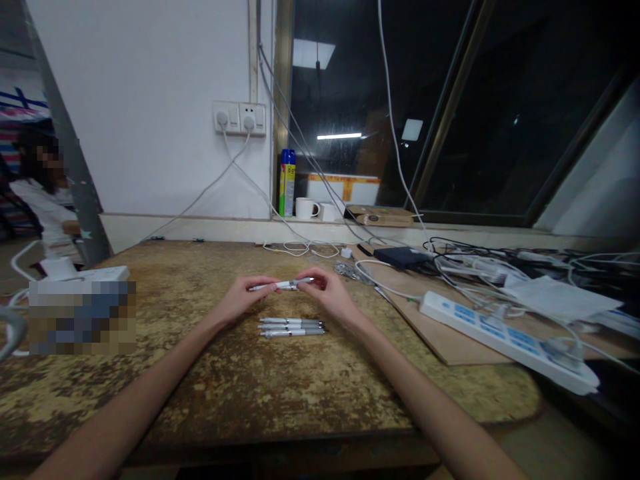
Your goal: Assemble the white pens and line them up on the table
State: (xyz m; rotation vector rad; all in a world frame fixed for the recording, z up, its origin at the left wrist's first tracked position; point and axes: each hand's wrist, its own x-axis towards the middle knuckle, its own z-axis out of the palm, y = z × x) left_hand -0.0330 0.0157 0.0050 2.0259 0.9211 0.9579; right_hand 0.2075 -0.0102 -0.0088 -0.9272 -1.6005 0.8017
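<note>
A white pen [286, 285] with a grey grip lies level between both hands, just above the worn wooden table [300, 393]. My left hand [249, 295] pinches its left end between thumb and fingers. On the grey end to the right, my right hand [324, 291] closes its thumb and fingertips. Nearer to me, several similar white and grey pens [291, 327] lie side by side on the table, their grey ends pointing right. Part of the held pen is hidden behind my fingers.
At right, a white power strip [505, 340] and tangled cables rest on a brown board [440, 333]. A white cable [300, 249] loops along the back edge. A spray can [287, 183] and white mug [306, 208] stand on the sill. One person [45, 200] is at far left.
</note>
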